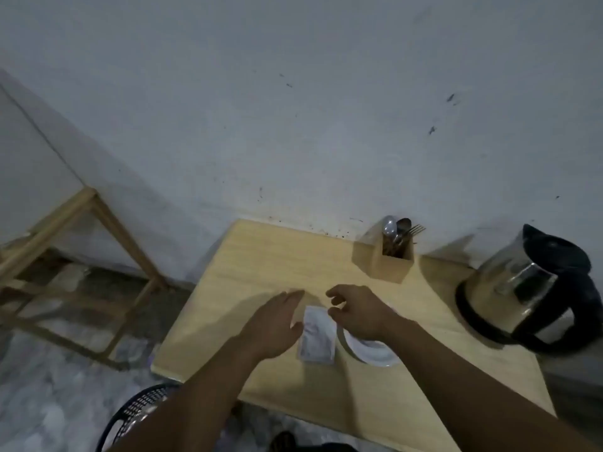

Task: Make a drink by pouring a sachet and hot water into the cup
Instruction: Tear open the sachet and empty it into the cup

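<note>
A pale sachet (317, 334) lies flat on the wooden table (267, 256), near its middle. Just right of the sachet stands a white cup (372, 352), partly hidden under my right wrist. My left hand (277, 321) hovers over the table at the sachet's left edge, fingers stretched and apart, holding nothing. My right hand (354, 309) hangs above the sachet's upper right corner and the cup, fingers curled but empty. A steel and black electric kettle (528, 288) stands on its base at the table's right end.
A wooden holder (391, 261) with spoons and a fork stands at the back of the table by the wall. A wooden rack (81, 243) stands on the floor to the left. A dark mesh basket (137, 415) sits below the table's near left corner.
</note>
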